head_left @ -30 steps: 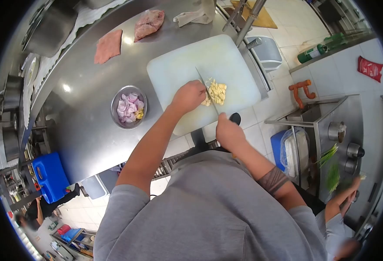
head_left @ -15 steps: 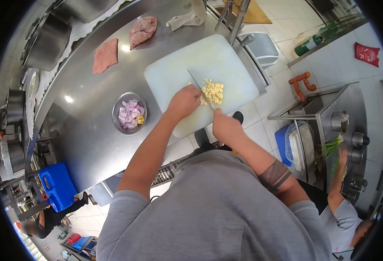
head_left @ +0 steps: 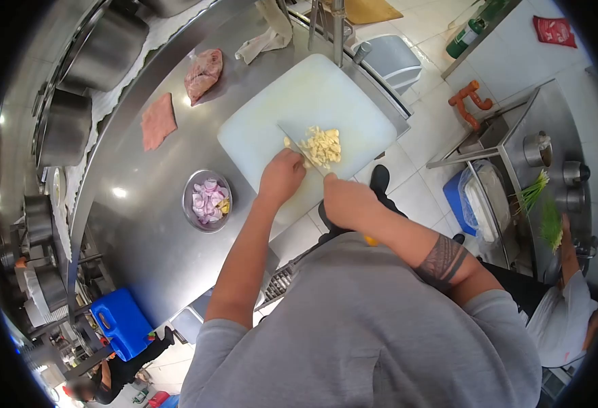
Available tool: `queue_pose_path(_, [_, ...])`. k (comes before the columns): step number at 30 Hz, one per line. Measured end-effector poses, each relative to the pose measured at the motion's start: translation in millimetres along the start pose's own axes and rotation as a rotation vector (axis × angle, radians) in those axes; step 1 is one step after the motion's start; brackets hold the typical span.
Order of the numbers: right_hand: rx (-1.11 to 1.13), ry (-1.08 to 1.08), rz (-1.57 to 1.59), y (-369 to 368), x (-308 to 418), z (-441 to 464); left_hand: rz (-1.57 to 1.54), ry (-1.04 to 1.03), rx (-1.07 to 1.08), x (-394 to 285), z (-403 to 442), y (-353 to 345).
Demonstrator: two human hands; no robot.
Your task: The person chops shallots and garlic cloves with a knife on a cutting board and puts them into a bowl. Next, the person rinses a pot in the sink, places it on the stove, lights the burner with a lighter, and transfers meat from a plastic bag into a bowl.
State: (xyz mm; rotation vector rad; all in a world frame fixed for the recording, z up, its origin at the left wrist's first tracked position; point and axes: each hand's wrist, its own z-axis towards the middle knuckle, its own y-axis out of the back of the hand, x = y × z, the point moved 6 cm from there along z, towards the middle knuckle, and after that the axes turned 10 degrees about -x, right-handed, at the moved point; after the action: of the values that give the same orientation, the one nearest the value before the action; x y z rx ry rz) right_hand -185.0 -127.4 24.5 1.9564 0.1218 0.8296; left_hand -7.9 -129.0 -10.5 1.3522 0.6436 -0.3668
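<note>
My right hand (head_left: 348, 202) is closed round the handle of a kitchen knife (head_left: 293, 139), whose blade slants across the white cutting board (head_left: 271, 102). Chopped pale yellow pieces (head_left: 323, 147), perhaps garlic or ginger, lie heaped on the board along the right side of the blade. On the blade's other side my left hand (head_left: 282, 175) rests on the board with curled fingers, pressing small pale yellow bits against the knife. What is under those fingertips is mostly hidden. A metal bowl (head_left: 187, 198) of cut purple onion (head_left: 208, 198) and some yellow pieces stands left of my left forearm.
A flat pink slab of meat (head_left: 158, 121), a larger meat piece (head_left: 203, 75) and a cloth (head_left: 266, 41) lie on the steel table (head_left: 129, 224). Large pots (head_left: 112, 51) line the left. At the right, a co-worker handles green stalks (head_left: 550, 226) beside a steel counter.
The view has shifted and turned slightly. Both hands remain at the board, with the knife still in my right hand. The co-worker's hand has moved, and a green bunch shows more clearly.
</note>
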Motion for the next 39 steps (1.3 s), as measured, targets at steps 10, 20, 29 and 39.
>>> queue_pose_path(10, [0.048,0.011,0.039,-11,3,-2,-0.041,0.035,-0.052,1,-6,6])
queue_pose_path(20, [0.03,0.04,-0.08,3,-16,27,0.016,-0.086,-0.513,23,9,35])
queue_pose_path(29, [0.108,0.041,-0.164,35,21,9,-0.127,0.051,-0.314,15,-21,21])
queue_pose_path(39, [0.104,0.045,-0.092,4,32,11,-0.047,0.023,-0.144,20,-16,9])
